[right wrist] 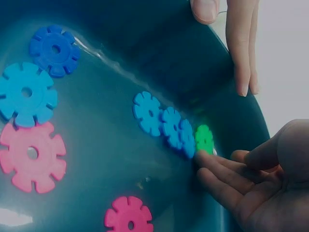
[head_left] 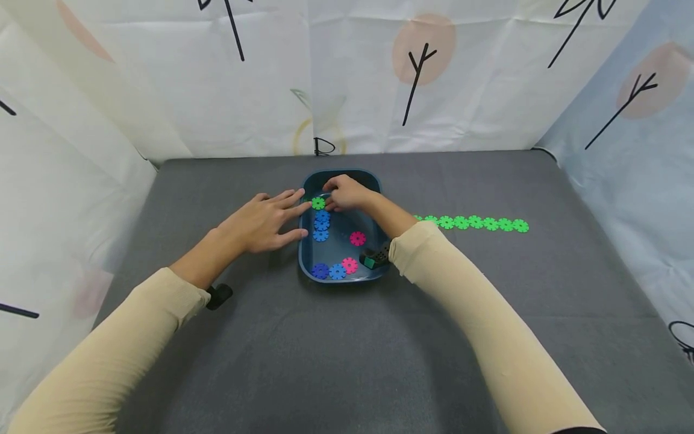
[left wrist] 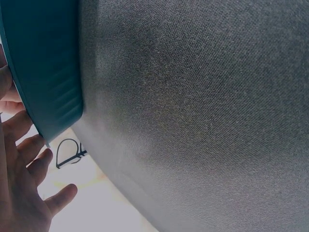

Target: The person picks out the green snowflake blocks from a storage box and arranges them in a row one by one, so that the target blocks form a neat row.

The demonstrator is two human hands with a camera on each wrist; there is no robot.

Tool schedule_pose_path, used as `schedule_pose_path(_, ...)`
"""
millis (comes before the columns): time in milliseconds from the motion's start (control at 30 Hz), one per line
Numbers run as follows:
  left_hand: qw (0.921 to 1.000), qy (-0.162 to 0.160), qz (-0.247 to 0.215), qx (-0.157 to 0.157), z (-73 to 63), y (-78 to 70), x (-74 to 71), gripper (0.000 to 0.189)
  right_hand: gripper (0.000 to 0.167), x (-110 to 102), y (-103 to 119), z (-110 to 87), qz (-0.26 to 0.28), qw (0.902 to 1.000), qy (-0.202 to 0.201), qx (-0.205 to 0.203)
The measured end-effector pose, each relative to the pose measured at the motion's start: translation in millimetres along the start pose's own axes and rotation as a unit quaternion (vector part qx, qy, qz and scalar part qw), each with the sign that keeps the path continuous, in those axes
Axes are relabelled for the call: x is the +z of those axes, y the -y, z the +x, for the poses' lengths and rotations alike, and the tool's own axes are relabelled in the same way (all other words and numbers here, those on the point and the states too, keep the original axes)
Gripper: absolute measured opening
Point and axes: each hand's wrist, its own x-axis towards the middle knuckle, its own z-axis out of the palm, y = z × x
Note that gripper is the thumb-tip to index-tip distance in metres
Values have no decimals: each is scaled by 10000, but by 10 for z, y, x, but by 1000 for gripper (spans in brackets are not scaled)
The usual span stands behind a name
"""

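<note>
Inside a dark blue-green plastic tub (head_left: 336, 248), my right hand (head_left: 349, 194) reaches down toward the far left corner. Its fingertips are right at the edge of a green notched disc (right wrist: 204, 139), with the fingers loosely extended. Beside that disc, several blue notched discs (head_left: 321, 235) lie in an overlapping line along the tub's left wall. My left hand (head_left: 262, 223) is spread, with its fingertips at the left rim of the tub; the left wrist view shows its fingers (left wrist: 30, 147) along the outer edge.
More discs lie in the tub: a pink one (head_left: 357, 239) mid-floor, another pink one (head_left: 349, 265) beside a light blue (head_left: 337, 271) and a dark blue one (head_left: 320, 270). Right of the tub, a row of green discs (head_left: 476, 222) runs across the grey table (head_left: 303, 361). Patterned cloth (head_left: 358, 78) hangs behind.
</note>
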Motion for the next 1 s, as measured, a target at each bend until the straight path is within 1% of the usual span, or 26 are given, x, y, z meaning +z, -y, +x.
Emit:
schedule_pose_path(300, 10000, -12, -31, 20, -11, -10, -10, 70, 39, 48, -13, 18, 470, 9989, -89, 25)
schedule_pose_path(433, 10000, 12, -33, -6, -8, -3, -9, 70, 37, 65, -51, 42, 662, 9977, -135, 38)
schedule_pose_path(567, 10000, 50, -65, -25, -10, -3, -16, 70, 39, 80, -91, 60, 820, 9966, -99, 46)
schedule_pose_path(667, 9999, 54, -88, -37, -13, -5, -15, 70, 42, 102, -92, 60, 701, 9975, -5, -47)
schedule_pose_path(800, 9999, 15, -102, -36, -18, -10, -15, 69, 43, 141, -59, 38, 408, 9991, 6, -141)
schedule_pose_path(1000, 9999, 84, -114, -88, -29, -7, -25, 71, 47, 176, -51, 46, 374, 9991, -112, -145)
